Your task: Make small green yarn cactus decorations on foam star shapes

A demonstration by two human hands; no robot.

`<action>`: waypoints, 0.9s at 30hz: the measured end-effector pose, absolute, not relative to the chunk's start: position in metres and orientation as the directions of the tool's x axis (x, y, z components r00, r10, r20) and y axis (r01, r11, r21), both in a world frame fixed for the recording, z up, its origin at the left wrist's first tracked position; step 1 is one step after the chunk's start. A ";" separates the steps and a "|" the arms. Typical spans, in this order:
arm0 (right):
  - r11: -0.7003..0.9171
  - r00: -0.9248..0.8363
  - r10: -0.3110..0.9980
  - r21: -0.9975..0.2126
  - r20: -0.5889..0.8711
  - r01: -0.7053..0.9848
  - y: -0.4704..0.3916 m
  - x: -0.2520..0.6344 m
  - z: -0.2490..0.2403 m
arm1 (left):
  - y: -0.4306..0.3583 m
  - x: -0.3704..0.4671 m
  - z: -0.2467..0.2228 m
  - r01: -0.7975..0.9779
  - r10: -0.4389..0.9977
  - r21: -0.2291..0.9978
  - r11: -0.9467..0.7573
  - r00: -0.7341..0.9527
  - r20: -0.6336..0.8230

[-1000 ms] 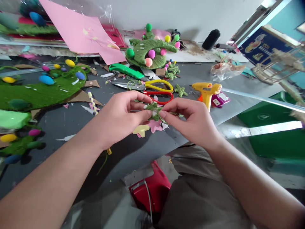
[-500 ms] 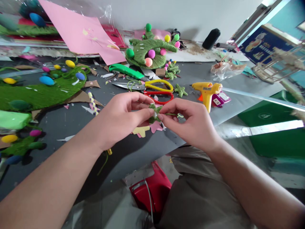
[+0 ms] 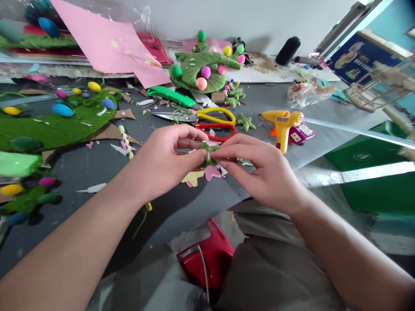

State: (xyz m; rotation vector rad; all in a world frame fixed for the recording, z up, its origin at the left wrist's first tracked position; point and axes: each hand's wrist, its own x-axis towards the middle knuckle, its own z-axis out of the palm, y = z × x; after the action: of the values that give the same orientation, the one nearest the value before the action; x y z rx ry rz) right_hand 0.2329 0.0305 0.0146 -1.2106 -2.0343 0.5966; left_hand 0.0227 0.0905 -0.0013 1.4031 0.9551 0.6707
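Between my two hands is a small star (image 3: 209, 149) wrapped in green yarn, with a whitish spot at its middle. My left hand (image 3: 171, 162) pinches its left side between thumb and fingers. At its right edge, the thumb and index finger of my right hand (image 3: 256, 166) close on it, and the fingertips hide part of it. A bit of green yarn (image 3: 240, 161) shows behind my right fingers. Yellow and pink paper stars (image 3: 212, 172) lie just below. Scissors (image 3: 216, 116) with yellow and red handles rest beyond my hands, beside a finished-looking green yarn star (image 3: 246, 122).
A yellow glue gun (image 3: 281, 121) stands at the right near a purple packet (image 3: 301, 133). A green cutter (image 3: 171, 96) lies behind the scissors. Yarn-wrapped shapes with pompoms (image 3: 204, 71) are at the back and left. Paper scraps litter the table (image 3: 181, 207); a red stool (image 3: 207, 259) is below.
My right index finger has come forward onto the star, covering more of its right side. The star has shifted slightly left and turned a little in my fingers.
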 end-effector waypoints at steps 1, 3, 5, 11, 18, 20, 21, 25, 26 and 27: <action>0.468 -0.339 0.882 -0.680 0.327 0.564 0.030 0.233 0.014 | 0.090 0.023 -0.001 0.159 0.857 0.984 0.080 0.493 -0.149; 0.458 -0.325 0.888 -0.681 0.325 0.572 0.030 0.231 0.013 | 0.090 0.023 -0.001 0.171 0.851 0.983 0.062 0.506 -0.142; 0.414 -0.267 0.910 -0.695 0.316 0.588 0.029 0.229 0.013 | 0.090 0.024 -0.001 0.162 0.844 0.985 0.060 0.518 -0.137; 0.411 -0.223 0.909 -0.663 0.353 0.626 0.031 0.229 0.013 | 0.090 0.024 -0.001 0.164 0.859 0.985 0.053 0.495 -0.129; 0.457 -0.245 0.883 -0.614 0.400 0.643 0.035 0.229 0.011 | 0.088 0.027 0.002 0.110 0.857 0.987 0.118 0.490 -0.157; 0.474 -0.265 0.875 -0.611 0.405 0.634 0.035 0.230 0.010 | 0.088 0.028 0.003 0.073 0.857 0.984 0.165 0.483 -0.179; 0.485 -0.277 0.870 -0.609 0.407 0.627 0.035 0.230 0.010 | 0.087 0.028 0.003 0.052 0.856 0.980 0.191 0.480 -0.192; 0.525 -0.327 0.849 -0.601 0.414 0.602 0.033 0.231 0.011 | 0.087 0.028 0.004 0.017 0.847 0.971 0.238 0.486 -0.216; 0.525 -0.328 0.850 -0.598 0.413 0.605 0.033 0.231 0.011 | 0.087 0.028 0.004 0.030 0.845 0.974 0.223 0.492 -0.209; 0.519 -0.323 0.852 -0.595 0.411 0.613 0.032 0.231 0.012 | 0.087 0.027 0.004 0.043 0.844 0.978 0.204 0.499 -0.198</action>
State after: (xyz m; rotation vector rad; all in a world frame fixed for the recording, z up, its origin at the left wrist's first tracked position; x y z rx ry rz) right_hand 0.2308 0.0325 0.0121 -1.1895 -2.0558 0.4349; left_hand 0.0274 0.0869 0.0044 1.2521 0.9030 0.6798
